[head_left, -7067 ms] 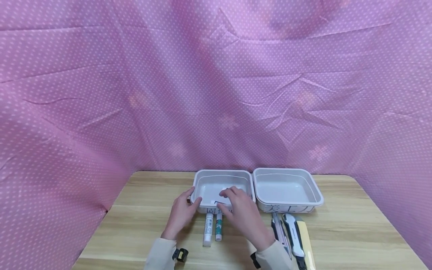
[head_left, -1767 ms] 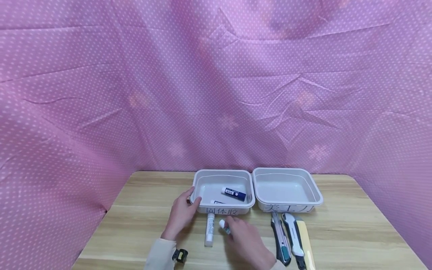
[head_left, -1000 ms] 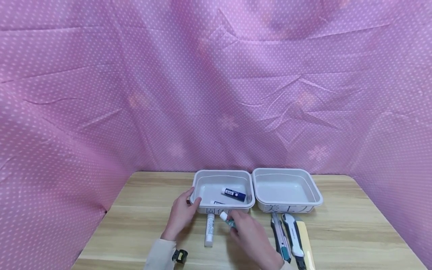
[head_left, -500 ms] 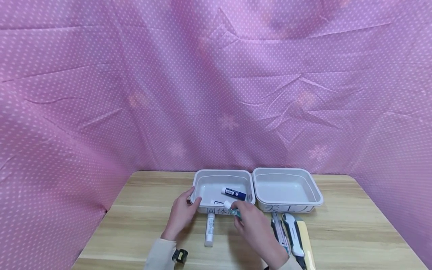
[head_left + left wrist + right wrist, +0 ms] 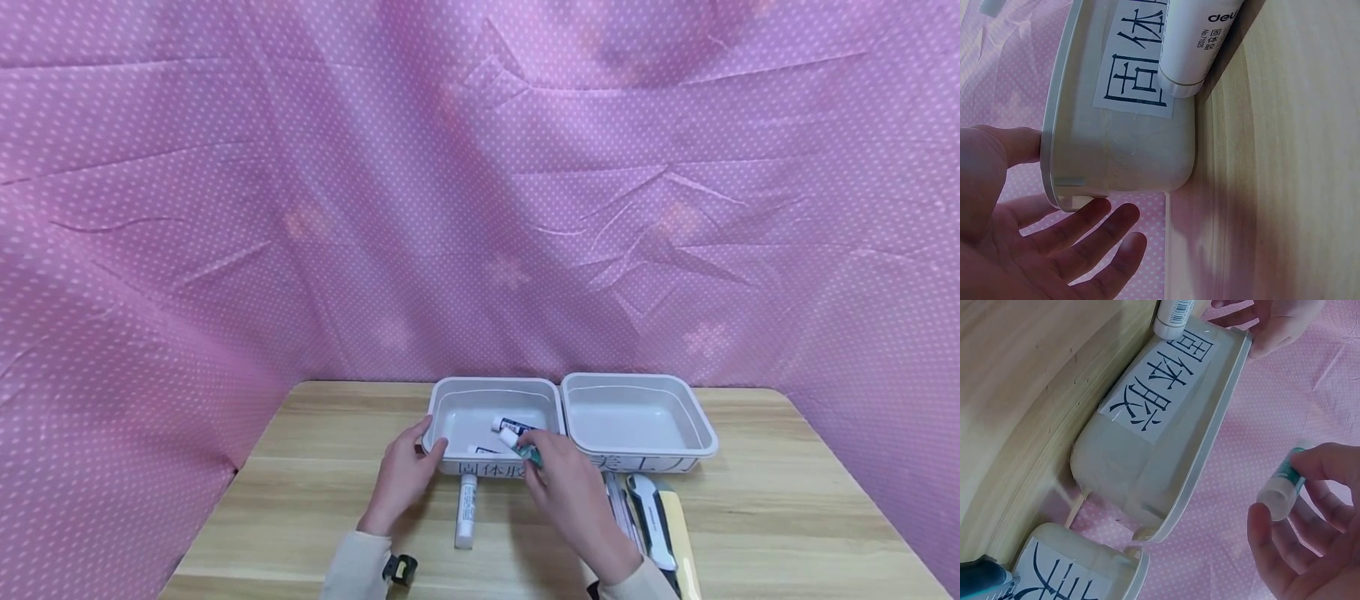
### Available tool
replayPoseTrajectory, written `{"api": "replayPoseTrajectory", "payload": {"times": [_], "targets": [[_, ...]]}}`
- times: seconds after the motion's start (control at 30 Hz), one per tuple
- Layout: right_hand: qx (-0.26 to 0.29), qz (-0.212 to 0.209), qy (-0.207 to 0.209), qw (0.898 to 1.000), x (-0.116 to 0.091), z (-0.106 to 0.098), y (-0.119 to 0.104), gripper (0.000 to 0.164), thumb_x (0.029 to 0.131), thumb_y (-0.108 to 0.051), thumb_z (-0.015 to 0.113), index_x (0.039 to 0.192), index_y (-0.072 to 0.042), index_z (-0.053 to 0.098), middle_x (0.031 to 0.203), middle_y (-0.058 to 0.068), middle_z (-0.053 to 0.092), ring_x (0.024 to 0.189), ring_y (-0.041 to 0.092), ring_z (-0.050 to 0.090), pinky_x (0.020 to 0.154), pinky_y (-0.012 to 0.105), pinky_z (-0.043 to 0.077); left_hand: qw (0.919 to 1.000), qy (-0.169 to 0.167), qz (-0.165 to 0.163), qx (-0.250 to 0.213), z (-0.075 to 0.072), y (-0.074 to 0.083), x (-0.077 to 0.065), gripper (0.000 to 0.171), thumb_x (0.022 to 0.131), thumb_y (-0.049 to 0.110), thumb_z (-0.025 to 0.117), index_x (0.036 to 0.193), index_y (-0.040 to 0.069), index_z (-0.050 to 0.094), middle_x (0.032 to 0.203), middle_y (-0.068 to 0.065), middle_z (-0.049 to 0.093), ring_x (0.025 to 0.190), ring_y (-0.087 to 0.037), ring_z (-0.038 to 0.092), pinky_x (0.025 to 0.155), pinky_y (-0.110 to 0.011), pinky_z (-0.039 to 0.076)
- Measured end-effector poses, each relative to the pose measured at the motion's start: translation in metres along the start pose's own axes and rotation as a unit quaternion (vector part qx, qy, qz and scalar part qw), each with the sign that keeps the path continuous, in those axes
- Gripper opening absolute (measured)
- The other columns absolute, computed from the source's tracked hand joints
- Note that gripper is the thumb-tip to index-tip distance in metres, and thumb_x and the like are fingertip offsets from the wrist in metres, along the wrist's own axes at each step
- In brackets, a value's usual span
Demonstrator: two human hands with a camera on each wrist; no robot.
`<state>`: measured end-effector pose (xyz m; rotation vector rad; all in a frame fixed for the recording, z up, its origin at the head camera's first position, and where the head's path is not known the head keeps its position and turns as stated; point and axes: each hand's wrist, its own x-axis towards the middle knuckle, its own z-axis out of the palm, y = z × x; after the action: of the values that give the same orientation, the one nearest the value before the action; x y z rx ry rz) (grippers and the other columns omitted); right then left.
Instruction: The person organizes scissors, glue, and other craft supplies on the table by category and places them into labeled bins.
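Observation:
My right hand (image 5: 573, 492) pinches a small green-and-white glue stick (image 5: 1284, 484) between thumb and fingers. It hangs tilted above the front right part of the left white plastic box (image 5: 495, 383), apart from it. My left hand (image 5: 402, 475) grips this box at its front left corner; in the left wrist view the thumb lies on the rim and fingers bend under the corner. A dark blue glue stick (image 5: 510, 425) lies inside, partly hidden by my right hand. Another glue stick (image 5: 486, 450) shows partly behind the front wall. A white glue stick (image 5: 466, 510) lies before the box.
A second white box (image 5: 637, 417) stands to the right of the first, both with paper labels on their fronts. Before it lie a grey utility knife (image 5: 621, 508) partly behind my right hand, a white one (image 5: 651, 521) and a yellow one (image 5: 678, 542). A pink dotted cloth (image 5: 480, 208) hangs behind the table.
My right hand took the green glue stick off the table beside the white one and has raised it forward and rightward over the box's front edge. The left hand has stayed at its corner.

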<state>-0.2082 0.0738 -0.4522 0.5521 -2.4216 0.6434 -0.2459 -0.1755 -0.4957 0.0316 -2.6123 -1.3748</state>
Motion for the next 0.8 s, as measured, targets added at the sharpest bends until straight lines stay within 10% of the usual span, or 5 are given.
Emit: {"api": "replayPoseTrajectory", "payload": {"times": [0.8], "targets": [[0.029,0.003,-0.039,0.999,0.013,0.026,0.019,0.033,0.084,0.0,0.078,0.11,-0.018,0.068,0.108,-0.001,0.073,0.097,0.017,0.067,0.081,0.034,0.06,1.0,-0.002,-0.006,-0.003,-0.001,0.004,-0.002,0.057,0.1,0.024,0.066,0.15,0.001,0.048,0.14,-0.024,0.059,0.104,-0.026,0.067,0.081,-0.031,0.062]]}}
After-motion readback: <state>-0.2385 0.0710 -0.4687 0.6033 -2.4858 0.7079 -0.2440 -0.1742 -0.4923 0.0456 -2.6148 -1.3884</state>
